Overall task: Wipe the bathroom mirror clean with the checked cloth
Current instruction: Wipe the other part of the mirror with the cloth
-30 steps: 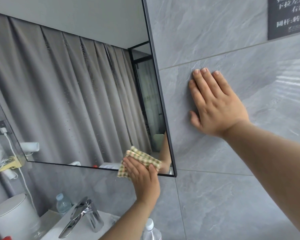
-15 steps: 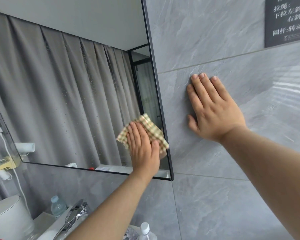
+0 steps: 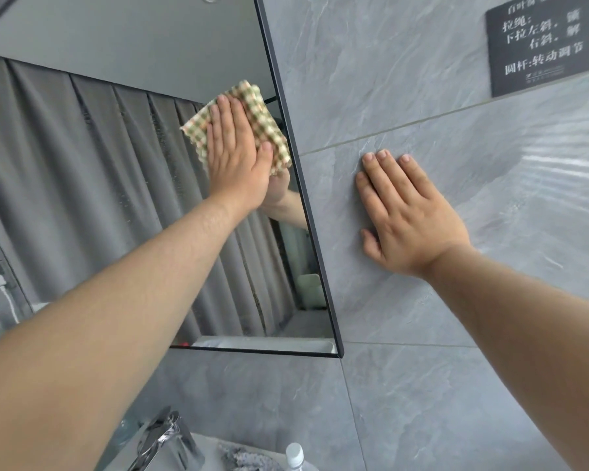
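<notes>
**Mirror wipe partly done**

The left hand [image 3: 237, 154], fingers straight, pressed the checked cloth [image 3: 273, 139] flat on the mirror [image 3: 116, 171], upper right, beside its frame. The right hand [image 3: 408, 215] lay flat on the wall tile [image 3: 405, 96], holding nothing. Faint specks lower down suggested wiping remained.

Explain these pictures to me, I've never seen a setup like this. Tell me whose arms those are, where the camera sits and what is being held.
There is no machine here: the arms belong to a person, and every picture comes from one wide-angle camera worn on their head, looking toward the hands. The left hand presses a checked cloth flat against the mirror, near its right edge. The right hand holds nothing; it rests flat on the grey tiled wall beside the mirror. Below are a chrome tap and a bottle cap; a dark sign hangs top right.
</notes>
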The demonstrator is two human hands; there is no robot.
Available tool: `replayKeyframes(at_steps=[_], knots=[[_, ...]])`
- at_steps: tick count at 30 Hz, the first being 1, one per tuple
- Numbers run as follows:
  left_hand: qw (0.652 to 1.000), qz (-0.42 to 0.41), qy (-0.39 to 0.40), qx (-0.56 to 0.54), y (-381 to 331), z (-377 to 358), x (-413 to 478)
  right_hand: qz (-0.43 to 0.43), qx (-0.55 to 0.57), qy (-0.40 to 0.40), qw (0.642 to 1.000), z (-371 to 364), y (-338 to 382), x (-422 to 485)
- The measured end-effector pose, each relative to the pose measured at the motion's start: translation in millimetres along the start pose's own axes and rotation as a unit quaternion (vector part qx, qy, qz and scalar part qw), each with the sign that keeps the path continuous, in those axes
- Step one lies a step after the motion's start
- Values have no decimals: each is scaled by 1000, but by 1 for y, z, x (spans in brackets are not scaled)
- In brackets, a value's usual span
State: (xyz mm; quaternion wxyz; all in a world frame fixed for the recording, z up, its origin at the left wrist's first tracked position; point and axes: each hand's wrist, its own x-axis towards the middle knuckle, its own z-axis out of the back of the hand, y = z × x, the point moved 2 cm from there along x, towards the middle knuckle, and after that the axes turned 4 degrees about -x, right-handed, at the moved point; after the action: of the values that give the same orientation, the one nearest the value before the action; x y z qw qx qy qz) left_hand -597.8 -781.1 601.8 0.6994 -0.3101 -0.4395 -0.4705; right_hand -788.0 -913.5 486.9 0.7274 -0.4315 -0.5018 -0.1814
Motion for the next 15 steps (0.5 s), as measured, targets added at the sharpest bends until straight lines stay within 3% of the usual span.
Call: replayKeyframes(at_steps=[7,15], knots=[[997,-71,21,22,1,-17,-37,3,6,1,1000,0,0,0],[993,-114,32,13,-2,-74,-151,-2,11,-7,1000,1,0,-1]])
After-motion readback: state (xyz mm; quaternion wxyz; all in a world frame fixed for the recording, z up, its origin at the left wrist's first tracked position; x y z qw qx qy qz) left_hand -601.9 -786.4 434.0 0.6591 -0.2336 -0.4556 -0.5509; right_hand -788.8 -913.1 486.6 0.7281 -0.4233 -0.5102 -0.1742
